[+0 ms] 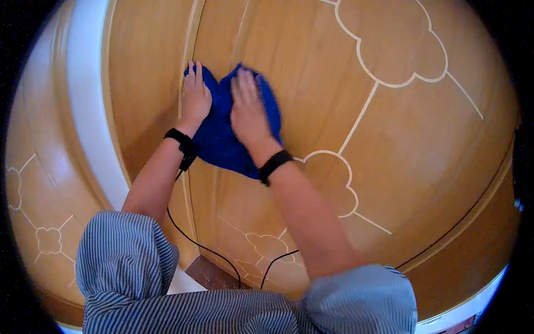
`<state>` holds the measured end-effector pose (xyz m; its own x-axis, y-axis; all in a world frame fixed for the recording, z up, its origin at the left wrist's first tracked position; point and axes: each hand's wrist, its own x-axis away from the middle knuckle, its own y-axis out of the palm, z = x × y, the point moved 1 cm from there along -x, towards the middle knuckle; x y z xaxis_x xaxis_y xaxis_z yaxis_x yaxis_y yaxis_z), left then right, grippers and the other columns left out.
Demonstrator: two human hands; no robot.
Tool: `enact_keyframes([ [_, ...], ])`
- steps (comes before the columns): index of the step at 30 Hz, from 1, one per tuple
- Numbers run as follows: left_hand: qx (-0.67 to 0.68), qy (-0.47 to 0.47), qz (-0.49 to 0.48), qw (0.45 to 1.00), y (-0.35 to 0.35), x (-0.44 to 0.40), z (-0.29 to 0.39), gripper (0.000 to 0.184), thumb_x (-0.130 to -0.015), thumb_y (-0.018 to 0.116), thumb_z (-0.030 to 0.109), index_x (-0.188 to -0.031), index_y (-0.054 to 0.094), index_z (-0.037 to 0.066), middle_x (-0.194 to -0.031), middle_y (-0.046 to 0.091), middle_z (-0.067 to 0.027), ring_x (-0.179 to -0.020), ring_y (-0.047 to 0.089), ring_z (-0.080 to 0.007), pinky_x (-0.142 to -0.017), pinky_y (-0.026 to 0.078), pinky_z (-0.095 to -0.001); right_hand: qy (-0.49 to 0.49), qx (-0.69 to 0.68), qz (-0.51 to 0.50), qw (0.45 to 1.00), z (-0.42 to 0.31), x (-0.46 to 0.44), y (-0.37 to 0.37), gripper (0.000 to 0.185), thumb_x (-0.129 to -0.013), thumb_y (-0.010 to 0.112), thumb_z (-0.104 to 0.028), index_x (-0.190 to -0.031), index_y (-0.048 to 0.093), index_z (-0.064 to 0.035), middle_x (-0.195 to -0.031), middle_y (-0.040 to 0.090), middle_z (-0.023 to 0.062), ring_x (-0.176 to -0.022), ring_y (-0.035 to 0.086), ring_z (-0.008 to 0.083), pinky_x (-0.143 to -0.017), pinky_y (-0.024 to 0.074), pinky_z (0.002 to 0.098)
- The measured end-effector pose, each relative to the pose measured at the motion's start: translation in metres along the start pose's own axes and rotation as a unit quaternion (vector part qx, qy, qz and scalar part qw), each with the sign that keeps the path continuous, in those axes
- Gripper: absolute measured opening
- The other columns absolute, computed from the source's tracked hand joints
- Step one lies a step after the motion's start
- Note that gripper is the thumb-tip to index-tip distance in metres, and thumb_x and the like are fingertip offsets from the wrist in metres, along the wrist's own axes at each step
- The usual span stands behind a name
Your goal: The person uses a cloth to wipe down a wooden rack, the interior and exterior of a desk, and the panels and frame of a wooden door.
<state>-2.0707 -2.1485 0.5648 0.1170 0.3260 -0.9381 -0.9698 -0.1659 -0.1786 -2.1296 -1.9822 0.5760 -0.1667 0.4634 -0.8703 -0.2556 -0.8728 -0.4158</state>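
A blue cloth [222, 139] is spread against a brown wooden door panel [311, 72] with pale inlaid lines. My left hand [196, 97] lies on the cloth's upper left part, fingers extended upward beside a vertical seam in the wood. Over the cloth's upper right part, my right hand [247, 108] rests with its fingers stretched out and slightly blurred. Both palms face the panel. Black bands circle both wrists.
A white vertical strip [92, 83] runs down the left, with another patterned wooden panel [33, 195] beyond it. Black cables [203, 245] hang from near my wrists. Low at the centre, a patch of dark reddish floor [211, 274] shows.
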Motion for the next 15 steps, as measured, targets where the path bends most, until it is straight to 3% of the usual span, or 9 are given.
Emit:
enact_keyframes([
  [2, 0.067, 0.003, -0.007, 0.998, -0.008, 0.012, -0.001, 0.060, -0.093, 0.041, 0.004, -0.149, 0.020, 0.000, -0.153, 0.020, -0.0255, -0.139, 0.026, -0.0402, -0.115, 0.022, -0.0453, -0.004, -0.030, -0.044, 0.999, -0.023, 0.026, 0.040, 0.066, -0.076, 0.049, 0.004, -0.140, 0.033, 0.0112, -0.152, 0.024, 0.0240, -0.145, 0.015, 0.0356, -0.120, 0.0094, 0.0416],
  [4, 0.123, 0.020, -0.002, 0.992, -0.005, 0.033, 0.000, 0.062, -0.091, 0.039, -0.001, -0.149, 0.018, 0.000, -0.154, 0.017, -0.0255, -0.141, 0.021, -0.0406, -0.117, 0.019, -0.0447, -0.002, 0.135, -0.108, 0.985, -0.047, 0.051, 0.048, 0.068, -0.079, 0.047, 0.001, -0.143, 0.025, 0.0129, -0.154, 0.020, 0.0232, -0.145, 0.013, 0.0355, -0.121, 0.0078, 0.0405],
  [5, 0.139, 0.032, -0.005, 0.990, 0.001, 0.053, 0.000, 0.064, -0.090, 0.037, -0.003, -0.150, 0.017, 0.001, -0.154, 0.016, -0.0256, -0.142, 0.017, -0.0403, -0.118, 0.016, -0.0442, 0.003, 0.119, -0.133, 0.984, -0.047, 0.070, 0.054, 0.067, -0.080, 0.046, 0.001, -0.142, 0.024, 0.0138, -0.154, 0.019, 0.0240, -0.145, 0.013, 0.0354, -0.120, 0.0085, 0.0402],
  [6, 0.140, 0.011, -0.032, 0.990, 0.012, 0.078, -0.010, 0.064, -0.090, 0.034, -0.002, -0.151, 0.016, 0.003, -0.157, 0.011, -0.0229, -0.145, 0.010, -0.0365, -0.119, 0.010, -0.0427, 0.043, -0.014, -0.136, 0.990, -0.046, 0.092, 0.060, 0.067, -0.080, 0.046, 0.002, -0.143, 0.024, 0.0130, -0.154, 0.021, 0.0227, -0.145, 0.015, 0.0343, -0.120, 0.0096, 0.0396],
  [7, 0.138, -0.002, -0.042, 0.989, 0.019, 0.102, -0.015, 0.065, -0.089, 0.034, -0.004, -0.151, 0.017, 0.002, -0.157, 0.010, -0.0221, -0.145, 0.011, -0.0363, -0.119, 0.009, -0.0426, 0.062, -0.097, -0.165, 0.980, -0.045, 0.113, 0.062, 0.068, -0.080, 0.046, 0.002, -0.144, 0.026, 0.0105, -0.154, 0.021, 0.0205, -0.145, 0.016, 0.0334, -0.120, 0.0107, 0.0385],
  [8, 0.149, -0.032, -0.066, 0.986, 0.014, 0.121, -0.013, 0.066, -0.088, 0.035, -0.005, -0.151, 0.015, 0.002, -0.157, 0.008, -0.0220, -0.145, 0.011, -0.0363, -0.119, 0.009, -0.0426, 0.015, 0.006, -0.194, 0.981, -0.047, 0.131, 0.060, 0.070, -0.079, 0.047, 0.003, -0.145, 0.026, 0.0071, -0.155, 0.022, 0.0186, -0.145, 0.017, 0.0334, -0.120, 0.0118, 0.0399],
  [10, 0.123, -0.061, -0.084, 0.987, 0.018, 0.143, -0.015, 0.070, -0.086, 0.035, -0.007, -0.151, 0.013, 0.002, -0.157, 0.008, -0.0236, -0.144, 0.012, -0.0404, -0.118, 0.011, -0.0454, 0.009, -0.008, -0.234, 0.972, -0.047, 0.143, 0.036, 0.070, -0.077, 0.050, 0.003, -0.144, 0.029, 0.0054, -0.154, 0.024, 0.0180, -0.144, 0.018, 0.0333, -0.119, 0.0130, 0.0414],
  [13, 0.140, -0.057, -0.013, 0.988, 0.036, 0.125, -0.005, 0.069, -0.087, 0.035, -0.006, -0.151, 0.012, 0.002, -0.156, 0.009, -0.0244, -0.143, 0.012, -0.0416, -0.118, 0.010, -0.0470, 0.038, -0.083, -0.199, 0.976, -0.030, 0.125, 0.006, 0.069, -0.077, 0.052, 0.004, -0.143, 0.033, 0.0041, -0.152, 0.027, 0.0180, -0.143, 0.021, 0.0336, -0.119, 0.0140, 0.0447],
  [15, 0.137, -0.017, 0.020, 0.990, 0.029, 0.080, 0.020, 0.066, -0.089, 0.035, -0.003, -0.151, 0.012, 0.002, -0.156, 0.010, -0.0255, -0.143, 0.014, -0.0427, -0.118, 0.010, -0.0483, 0.038, -0.048, -0.122, 0.991, -0.015, 0.088, -0.030, 0.063, -0.078, 0.053, 0.003, -0.140, 0.038, 0.0029, -0.151, 0.030, 0.0195, -0.141, 0.025, 0.0360, -0.118, 0.0143, 0.0497],
])
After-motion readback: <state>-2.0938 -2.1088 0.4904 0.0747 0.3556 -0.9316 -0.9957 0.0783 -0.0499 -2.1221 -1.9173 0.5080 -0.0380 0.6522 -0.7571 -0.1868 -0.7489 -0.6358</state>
